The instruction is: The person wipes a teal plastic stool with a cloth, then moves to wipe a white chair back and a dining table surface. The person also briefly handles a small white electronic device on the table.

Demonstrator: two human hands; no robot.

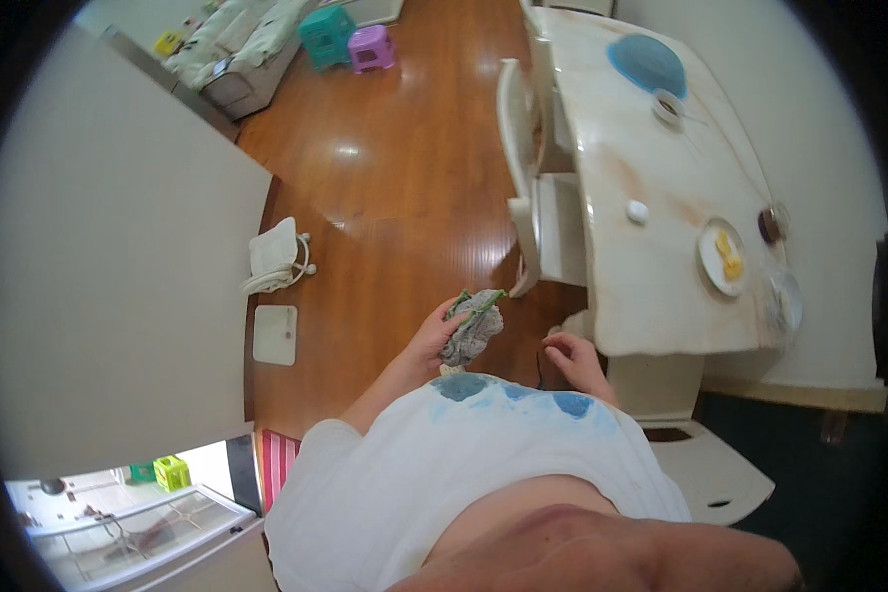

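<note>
A crumpled grey cloth with green edging (473, 333) is bunched in my left hand (438, 334), in front of my white shirt. My right hand (576, 361) hangs by the near corner of the white dining table (614, 296), its fingers loosely bent and apart. I see nothing held in it. A thin dark line shows just below those fingertips, too small to identify. On the tabletop are a plate (708, 266) with yellow food pieces, a small white object (637, 212), a bowl (667, 107) with dark contents and a blue domed cover (647, 63).
White chairs (518, 133) line the table's left side. Another chair (718, 473) stands at my right. A white bathroom scale (275, 335) and a small folding seat (277, 255) sit against the left wall. Farther off are green (327, 37) and purple (371, 49) plastic stools and a sofa (244, 52).
</note>
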